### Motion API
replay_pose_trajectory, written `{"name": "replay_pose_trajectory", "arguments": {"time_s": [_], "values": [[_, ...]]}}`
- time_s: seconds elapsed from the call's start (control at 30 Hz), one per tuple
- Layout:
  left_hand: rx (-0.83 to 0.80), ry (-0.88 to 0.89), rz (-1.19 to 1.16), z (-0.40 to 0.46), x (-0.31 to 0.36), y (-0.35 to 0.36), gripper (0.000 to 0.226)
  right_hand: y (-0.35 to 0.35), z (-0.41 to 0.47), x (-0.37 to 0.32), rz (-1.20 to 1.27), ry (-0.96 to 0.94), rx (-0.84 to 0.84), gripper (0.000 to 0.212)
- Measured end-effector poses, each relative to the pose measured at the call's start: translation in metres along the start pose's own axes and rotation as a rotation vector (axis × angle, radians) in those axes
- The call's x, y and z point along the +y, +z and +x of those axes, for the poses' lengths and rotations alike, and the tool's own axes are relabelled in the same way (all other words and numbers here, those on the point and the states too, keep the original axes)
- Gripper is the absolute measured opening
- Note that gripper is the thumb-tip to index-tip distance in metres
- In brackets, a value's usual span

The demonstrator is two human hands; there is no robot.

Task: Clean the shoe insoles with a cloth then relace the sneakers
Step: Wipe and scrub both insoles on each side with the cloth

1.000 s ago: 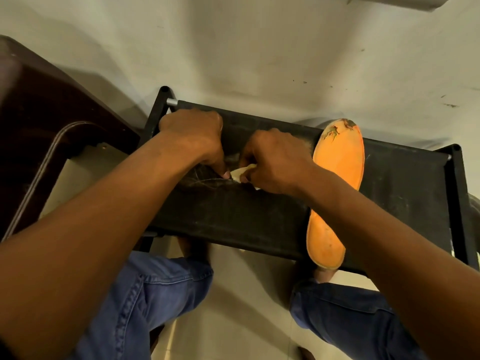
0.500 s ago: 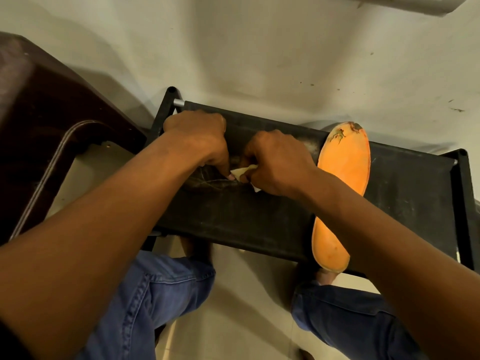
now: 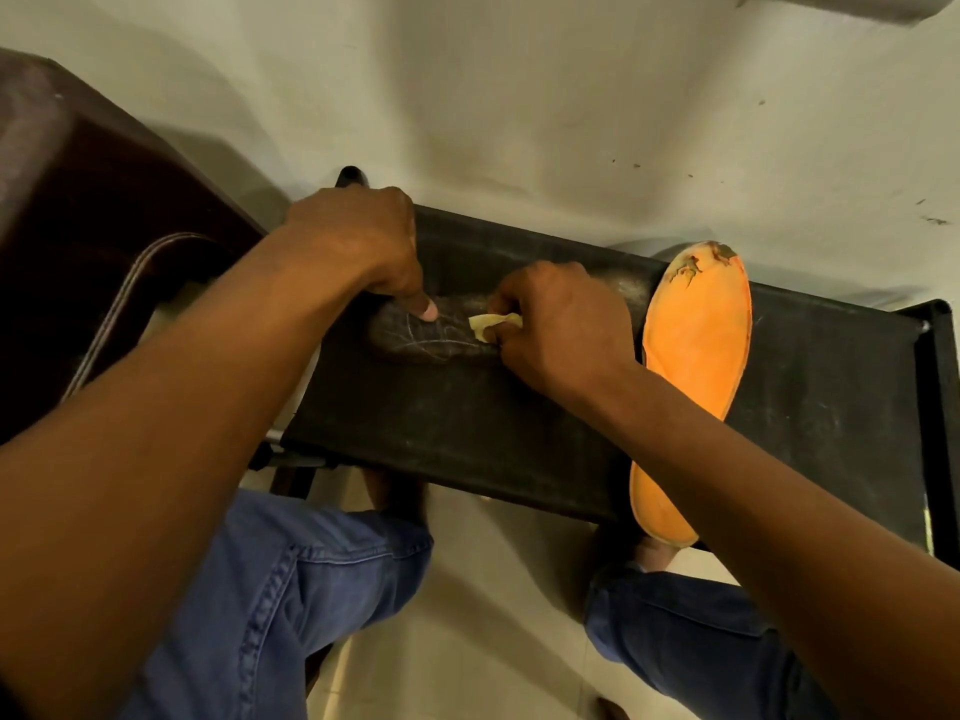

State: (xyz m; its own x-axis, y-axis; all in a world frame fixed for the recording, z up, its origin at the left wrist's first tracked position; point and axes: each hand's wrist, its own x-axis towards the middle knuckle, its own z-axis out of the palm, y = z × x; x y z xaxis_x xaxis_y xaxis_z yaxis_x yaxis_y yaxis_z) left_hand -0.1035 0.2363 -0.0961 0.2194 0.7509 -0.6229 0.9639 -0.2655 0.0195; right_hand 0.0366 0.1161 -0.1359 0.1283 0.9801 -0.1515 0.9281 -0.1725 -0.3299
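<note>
A dark insole (image 3: 431, 335) is being pinned flat on the black shelf (image 3: 467, 428) by the left hand (image 3: 358, 241), fingers curled, thumb pressing its surface. A small pale cloth (image 3: 493, 322) is being pinched between the curled fingers of the right hand (image 3: 563, 324) and rubbed against the insole. An orange insole (image 3: 691, 376) is lying just beside, its heel overhanging the front edge. It could be knocked off by the right forearm; the scrap could slip if pressed hard.

Bare rack top (image 3: 831, 397) lies between the orange insole (image 3: 696, 356) and the right edge. The near edge's left half is bare too. A dark chair (image 3: 78, 226) crowds the left end.
</note>
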Motion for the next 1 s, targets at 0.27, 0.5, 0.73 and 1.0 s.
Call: {"name": "replay_pose_trajectory", "arguments": {"time_s": [0.27, 0.5, 0.73, 1.0], "values": [[0.104, 0.039, 0.044, -0.002, 0.010, 0.006, 0.063, -0.003, -0.004, -0.010, -0.076, -0.131, -0.031, 0.023], [0.100, 0.064, 0.015, -0.005, 0.013, 0.004, 0.052, -0.010, -0.006, -0.002, -0.067, -0.073, 0.100, 0.018], [0.118, 0.075, 0.027, -0.005, 0.011, 0.004, 0.045, 0.001, -0.006, -0.008, -0.009, -0.084, 0.076, 0.013], [0.129, 0.066, 0.013, -0.005, 0.012, 0.005, 0.048, 0.000, -0.008, -0.009, -0.043, -0.095, 0.077, 0.017]]}}
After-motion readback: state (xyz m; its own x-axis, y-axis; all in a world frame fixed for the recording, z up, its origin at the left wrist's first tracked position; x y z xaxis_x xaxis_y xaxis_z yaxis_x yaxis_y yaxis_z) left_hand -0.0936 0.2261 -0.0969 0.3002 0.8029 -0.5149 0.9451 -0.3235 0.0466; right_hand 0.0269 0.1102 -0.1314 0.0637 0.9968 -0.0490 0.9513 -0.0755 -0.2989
